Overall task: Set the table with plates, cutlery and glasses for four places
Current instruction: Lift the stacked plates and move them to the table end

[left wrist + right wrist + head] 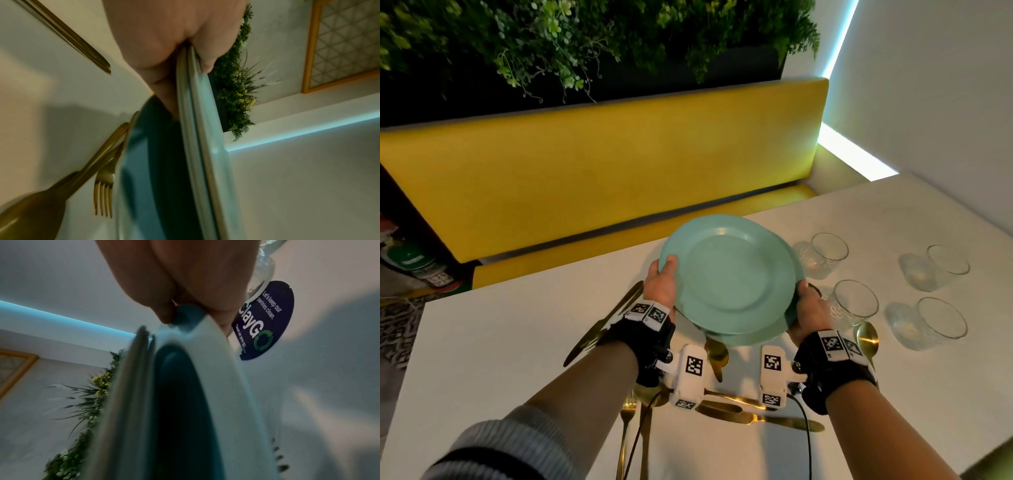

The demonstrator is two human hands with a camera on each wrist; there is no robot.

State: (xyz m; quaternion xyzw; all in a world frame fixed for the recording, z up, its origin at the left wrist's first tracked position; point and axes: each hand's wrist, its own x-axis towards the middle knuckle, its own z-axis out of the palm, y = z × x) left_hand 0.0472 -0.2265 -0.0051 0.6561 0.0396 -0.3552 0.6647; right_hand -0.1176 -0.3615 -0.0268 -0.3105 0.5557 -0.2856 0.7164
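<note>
left hand clamped on the left rim of the upper plates, thumb on top, fingers curled beneath; seen edge-on in the left wrist view, at least two rims pinched together. right hand gripping the right rim of the lowest plate, thumb curled over its edge – lifted or resting on the table, cannot tell. upper plates raised clear of the lowest one, with a dark gap between. four glasses upright just right of the plates, in two pairs. gold cutlery – knives, forks, spoons – scattered on the table under and beside the wrists. round dark sticker on the table beside the right fingers. yellow bench behind.
</note>
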